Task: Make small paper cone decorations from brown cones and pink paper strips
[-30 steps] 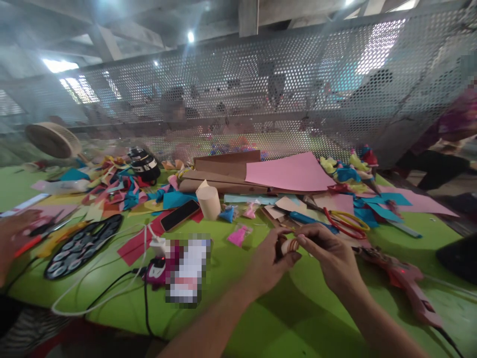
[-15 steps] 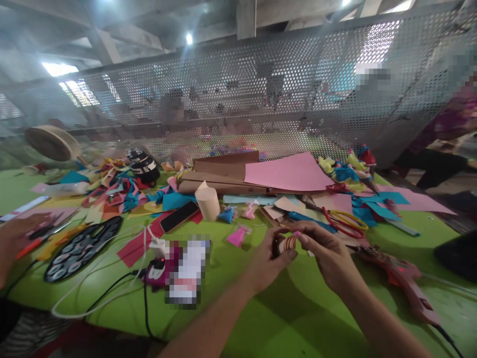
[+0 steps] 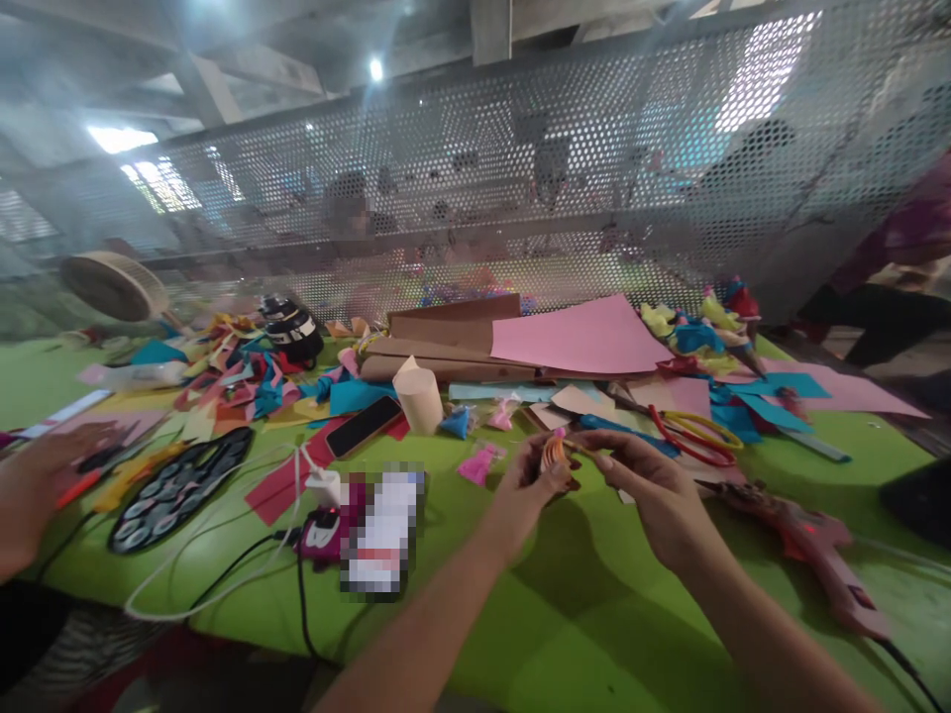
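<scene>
My left hand (image 3: 526, 487) is closed around a small orange-and-white striped piece (image 3: 553, 455) with a pink tip at its top. Fingers cover much of it, so its full shape is hidden. Just to its right, my right hand (image 3: 645, 483) is pinched, its fingertips close to the striped piece. Something thin and tan seems to lie at those fingertips, too small to name. Both hands are above the green table (image 3: 586, 634). A pink hot glue gun (image 3: 813, 550) rests right of my right hand. Small bags of pink beads or powder (image 3: 481, 462) and blue (image 3: 456, 423) lie beyond my left hand.
A paper cylinder (image 3: 418, 398), a dark phone (image 3: 363, 427), a pixelated phone (image 3: 383, 530) and a power strip (image 3: 321, 538) with cables stand left. Scissors (image 3: 694, 441) and pink paper (image 3: 580, 335) lie behind. Another person's hand (image 3: 37, 485) is at the far left, near a black palette (image 3: 182, 490).
The striped piece has turned and shifted slightly left in my left hand. My right fingertips have moved off its pink tip to its right side. The view has shifted a little.
</scene>
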Demonstrator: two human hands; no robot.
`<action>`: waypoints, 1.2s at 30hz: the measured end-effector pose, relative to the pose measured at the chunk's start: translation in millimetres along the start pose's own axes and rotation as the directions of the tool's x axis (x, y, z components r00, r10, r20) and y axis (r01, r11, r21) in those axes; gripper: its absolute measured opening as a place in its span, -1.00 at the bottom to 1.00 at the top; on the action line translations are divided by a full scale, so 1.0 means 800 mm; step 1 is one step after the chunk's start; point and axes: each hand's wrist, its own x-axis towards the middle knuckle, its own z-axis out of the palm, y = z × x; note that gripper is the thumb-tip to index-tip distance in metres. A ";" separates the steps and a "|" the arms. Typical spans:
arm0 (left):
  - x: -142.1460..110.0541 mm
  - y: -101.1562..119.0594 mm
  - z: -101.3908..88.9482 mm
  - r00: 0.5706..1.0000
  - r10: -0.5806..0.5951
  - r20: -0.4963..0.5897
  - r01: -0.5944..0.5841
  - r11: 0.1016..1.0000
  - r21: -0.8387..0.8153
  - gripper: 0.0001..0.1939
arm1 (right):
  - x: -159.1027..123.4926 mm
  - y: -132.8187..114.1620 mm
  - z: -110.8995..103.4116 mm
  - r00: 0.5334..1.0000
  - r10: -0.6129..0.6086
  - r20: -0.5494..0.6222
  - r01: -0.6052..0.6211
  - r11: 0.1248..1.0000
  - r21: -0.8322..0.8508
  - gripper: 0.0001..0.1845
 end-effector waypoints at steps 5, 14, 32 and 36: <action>0.009 0.000 -0.001 0.991 0.058 -0.118 -0.073 0.990 -0.124 -0.45 | -0.002 0.014 0.005 0.999 -0.002 0.049 0.010 0.987 -0.158 -0.52; 0.008 -0.006 -0.003 0.993 0.116 0.008 -0.115 0.991 -0.063 -0.47 | -0.005 0.033 0.028 0.972 -0.010 0.233 0.032 0.995 -0.092 -0.46; 0.004 -0.002 -0.009 0.969 0.185 0.163 -0.242 0.842 0.482 -0.46 | 0.003 0.013 0.007 0.994 -0.004 0.107 -0.002 0.998 0.058 -0.46; 0.003 -0.001 -0.013 0.968 0.209 0.137 -0.250 0.819 0.516 -0.59 | 0.002 0.015 0.001 0.994 -0.053 0.093 0.059 0.996 -0.068 -0.47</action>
